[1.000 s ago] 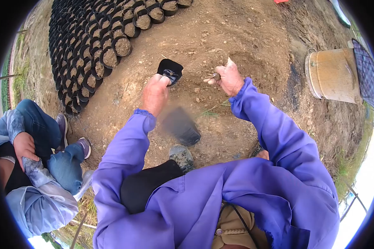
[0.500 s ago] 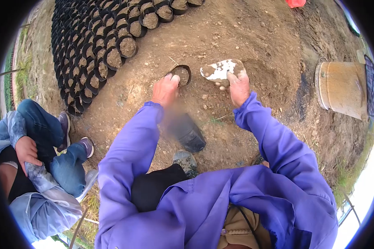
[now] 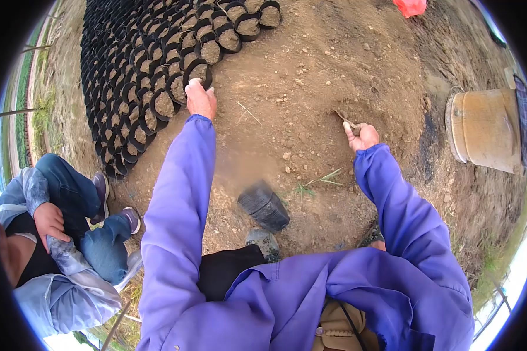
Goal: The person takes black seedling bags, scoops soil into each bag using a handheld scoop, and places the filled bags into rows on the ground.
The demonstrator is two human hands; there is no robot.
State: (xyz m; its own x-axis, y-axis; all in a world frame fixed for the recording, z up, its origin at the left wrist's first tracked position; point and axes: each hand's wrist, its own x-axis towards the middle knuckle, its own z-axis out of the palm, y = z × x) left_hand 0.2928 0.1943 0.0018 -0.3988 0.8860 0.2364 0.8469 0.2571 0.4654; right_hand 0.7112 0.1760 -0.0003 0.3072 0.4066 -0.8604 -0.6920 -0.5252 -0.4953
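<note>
My left hand (image 3: 200, 100) is closed on the rim of a soil-filled black nursery pot (image 3: 197, 71), at the right edge of the rows of pots. The pot stands upright against its neighbours. Well to the right, my right hand (image 3: 364, 137) grips a dirt-smeared scoop (image 3: 342, 117), now seen nearly edge-on, low over a hollow in the loose soil (image 3: 334, 99). Between my arms, close to my feet, a stack of nested black pots (image 3: 264, 206) lies on its side.
Many soil-filled black pots (image 3: 140, 88) stand packed at the upper left. An overturned, earth-stained bucket (image 3: 486, 126) is at the right. A person (image 3: 70, 234) sits at the left. A red plastic thing (image 3: 411, 6) lies at the far top. A green sprig (image 3: 317, 182) lies on the ground.
My left hand has carried the filled pot left and forward to the rows. My right hand has moved right and down, and the scoop has turned from face-on to edge-on.
</note>
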